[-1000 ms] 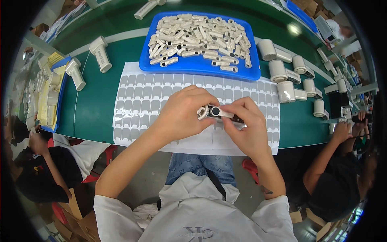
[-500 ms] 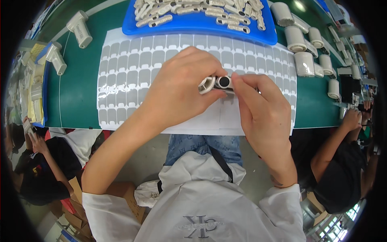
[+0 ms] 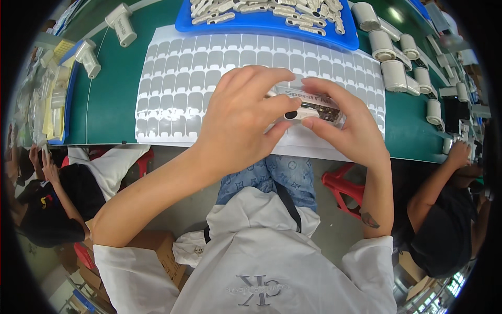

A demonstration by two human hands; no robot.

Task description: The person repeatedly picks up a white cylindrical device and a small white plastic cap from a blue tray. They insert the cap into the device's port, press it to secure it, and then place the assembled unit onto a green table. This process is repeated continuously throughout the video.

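My left hand (image 3: 238, 123) and my right hand (image 3: 342, 123) together hold a small white plastic part (image 3: 300, 107) with a black round hole and a clear label on its top. The fingers of both hands pinch it just above a white sheet of grey stickers (image 3: 183, 83) that lies on the green table (image 3: 112, 94). Behind the sheet stands a blue tray (image 3: 272, 23) heaped with several more white parts.
White cylindrical devices (image 3: 389, 68) stand in a row at the right, and two more (image 3: 120, 23) at the back left. A blue bin with bagged pieces (image 3: 55, 91) is at the left. Other people sit at the left (image 3: 47, 193) and right (image 3: 449, 209). A red stool (image 3: 342, 186) is below.
The view has closed in on my hands. The part has turned between my fingers, so that its labelled side faces up; both hands still grip it over the sticker sheet.
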